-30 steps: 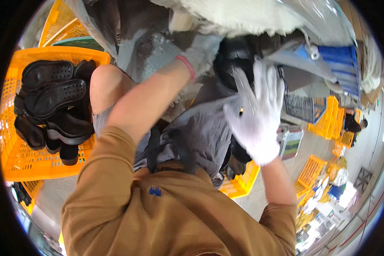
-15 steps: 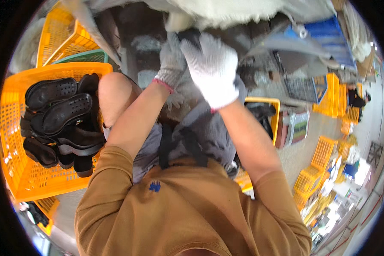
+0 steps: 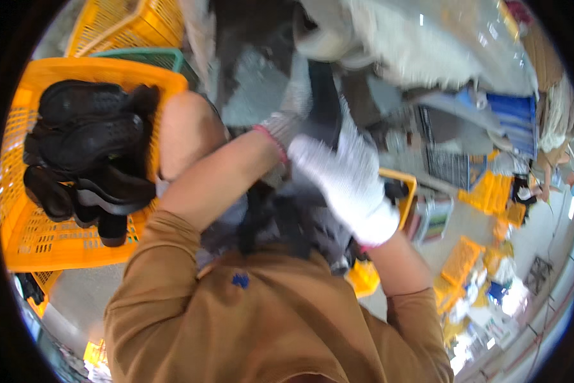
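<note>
Both of my hands wear whitish knitted gloves and are up in front of my lap on a long black shoe sole [image 3: 324, 105]. My left hand [image 3: 294, 105] grips it along its left side, the fingers partly hidden behind it. My right hand [image 3: 341, 172] is wrapped around its lower right part. The sole stands nearly upright in the view, its top end just below a pale rounded machine part [image 3: 325, 39]. Motion blurs its details.
To my left, an orange crate [image 3: 108, 255] holds several black shoe soles [image 3: 92, 143]. Behind it are a green crate [image 3: 143, 59] and another orange crate [image 3: 130, 25]. Pale cloth [image 3: 415, 48] hangs ahead. A yellow crate [image 3: 407, 198] with black items stands by my right leg.
My hands have drawn the sole down from beneath the hanging cloth and turned it upright. My right hand has moved lower and to the right. The view has shifted.
</note>
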The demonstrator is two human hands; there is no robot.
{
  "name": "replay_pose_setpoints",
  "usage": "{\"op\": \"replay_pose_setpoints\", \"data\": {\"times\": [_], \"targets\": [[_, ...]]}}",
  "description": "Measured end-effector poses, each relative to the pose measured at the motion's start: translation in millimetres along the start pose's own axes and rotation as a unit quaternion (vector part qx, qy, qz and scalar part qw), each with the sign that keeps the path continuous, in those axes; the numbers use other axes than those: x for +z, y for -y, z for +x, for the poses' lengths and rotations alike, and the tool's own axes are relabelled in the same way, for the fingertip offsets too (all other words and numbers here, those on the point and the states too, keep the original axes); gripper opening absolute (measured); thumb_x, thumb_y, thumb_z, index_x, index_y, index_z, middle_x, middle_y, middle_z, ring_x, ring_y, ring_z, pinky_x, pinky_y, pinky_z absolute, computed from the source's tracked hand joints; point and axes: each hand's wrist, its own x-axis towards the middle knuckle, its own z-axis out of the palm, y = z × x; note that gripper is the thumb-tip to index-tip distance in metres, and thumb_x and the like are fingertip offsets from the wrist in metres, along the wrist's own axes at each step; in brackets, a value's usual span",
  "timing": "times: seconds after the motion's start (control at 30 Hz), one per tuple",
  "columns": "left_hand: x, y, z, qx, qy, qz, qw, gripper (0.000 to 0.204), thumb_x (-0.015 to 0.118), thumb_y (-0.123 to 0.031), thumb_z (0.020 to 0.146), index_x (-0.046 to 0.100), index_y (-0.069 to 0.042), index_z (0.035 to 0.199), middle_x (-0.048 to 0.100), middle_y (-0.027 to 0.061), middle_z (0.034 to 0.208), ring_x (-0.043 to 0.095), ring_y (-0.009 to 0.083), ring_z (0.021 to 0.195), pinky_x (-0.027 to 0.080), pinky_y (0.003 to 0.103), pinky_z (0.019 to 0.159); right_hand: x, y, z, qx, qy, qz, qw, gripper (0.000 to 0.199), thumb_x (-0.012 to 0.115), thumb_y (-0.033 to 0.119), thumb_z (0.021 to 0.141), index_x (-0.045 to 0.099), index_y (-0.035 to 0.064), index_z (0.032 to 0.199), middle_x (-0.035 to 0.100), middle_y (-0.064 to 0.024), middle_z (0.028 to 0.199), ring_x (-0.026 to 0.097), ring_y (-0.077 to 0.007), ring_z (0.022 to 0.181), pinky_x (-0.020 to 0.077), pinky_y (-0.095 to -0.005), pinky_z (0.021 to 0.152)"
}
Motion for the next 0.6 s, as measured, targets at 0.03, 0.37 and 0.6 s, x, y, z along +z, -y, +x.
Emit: {"op": "replay_pose_setpoints", "data": {"times": [0.03, 0.37, 0.6], "targets": [[-9, 9, 2, -0.015, -0.042, -0.031, 0.999, 0.072, 0.044, -0.066, 0.111, 0.063, -0.003, 0.139, 0.071, 0.0122, 0.125, 0.068, 0.0239, 0.110, 0.058, 0.039, 0.095, 8, -7, -20, -0.076, -0.056, -0.080, 0.992, 0.076, 0.086, 0.030, 0.087, 0.055, -0.0038, 0.148, 0.070, -0.0272, 0.132, 0.071, -0.0396, 0.121, 0.0536, -0.0421, 0.107], [-14, 18, -14, 0.230, 0.025, 0.168, 0.958, 0.058, 0.044, -0.052, 0.116, 0.059, -0.003, 0.144, 0.065, 0.0119, 0.133, 0.064, 0.0226, 0.115, 0.054, 0.037, 0.101, 2, -29, 70, -0.257, -0.232, -0.310, 0.885, 0.038, 0.080, 0.042, 0.088, 0.082, 0.0086, 0.106, 0.079, -0.0177, 0.097, 0.077, -0.0368, 0.089, 0.0610, -0.0451, 0.083], [8, -14, -28, -0.003, -0.012, 0.016, 1.000, 0.056, 0.046, -0.051, 0.116, 0.059, -0.005, 0.144, 0.064, 0.0098, 0.137, 0.063, 0.0217, 0.118, 0.052, 0.036, 0.103, -1, -24, 27, -0.109, -0.015, -0.022, 0.994, 0.086, 0.093, 0.030, 0.079, 0.058, 0.0034, 0.152, 0.070, -0.0141, 0.141, 0.069, -0.0239, 0.124, 0.0507, -0.0381, 0.110]]}}
